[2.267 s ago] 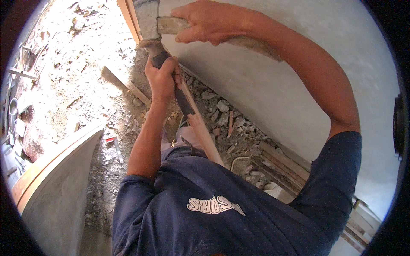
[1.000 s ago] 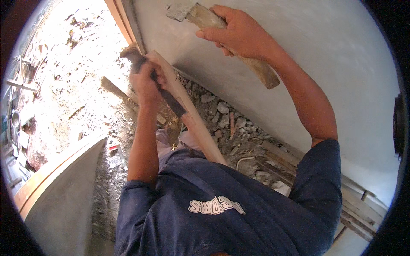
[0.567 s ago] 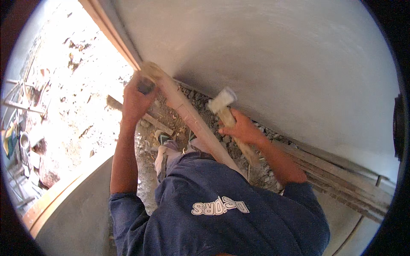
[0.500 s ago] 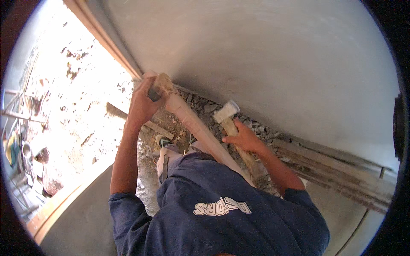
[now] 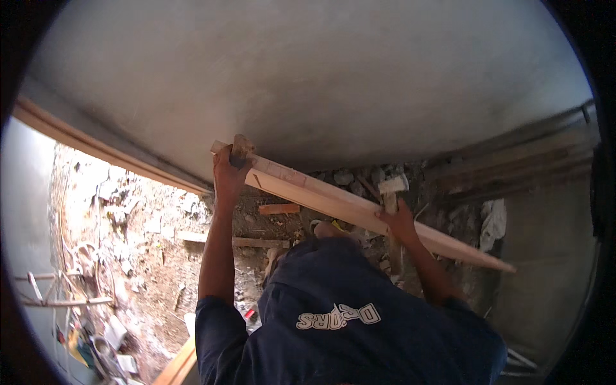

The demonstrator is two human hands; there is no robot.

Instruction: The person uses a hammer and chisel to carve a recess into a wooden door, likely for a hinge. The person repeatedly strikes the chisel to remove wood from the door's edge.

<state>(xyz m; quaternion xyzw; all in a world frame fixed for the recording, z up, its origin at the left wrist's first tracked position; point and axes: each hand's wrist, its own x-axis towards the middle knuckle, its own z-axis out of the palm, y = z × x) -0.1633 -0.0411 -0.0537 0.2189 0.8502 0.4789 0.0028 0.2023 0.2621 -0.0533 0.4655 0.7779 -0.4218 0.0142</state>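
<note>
A long pale wooden plank (image 5: 321,199) slants across in front of me, its far-left end by the wall and its tapering end out to the right. My left hand (image 5: 226,176) is closed near the left end, around a small brown wooden block (image 5: 242,149) against the plank; its exact kind is not clear. A dark slot shows in the plank's side close to that hand. My right hand (image 5: 400,224) grips a hammer (image 5: 394,186) by its wooden handle, head upward, and touches the plank's edge. The handle's lower part shows below the plank.
A grey plastered wall (image 5: 359,83) rises ahead. On the rubble-strewn ground lie a short reddish wood piece (image 5: 279,209) and a longer batten (image 5: 234,241). Stacked boards (image 5: 513,168) run along the wall at right, near a whitish sack (image 5: 493,224). A metal frame (image 5: 64,290) stands at left.
The view has turned to the right. The plank has swung from a steep slant to a flatter one, its near end now out to the right. Both hands keep their holds.
</note>
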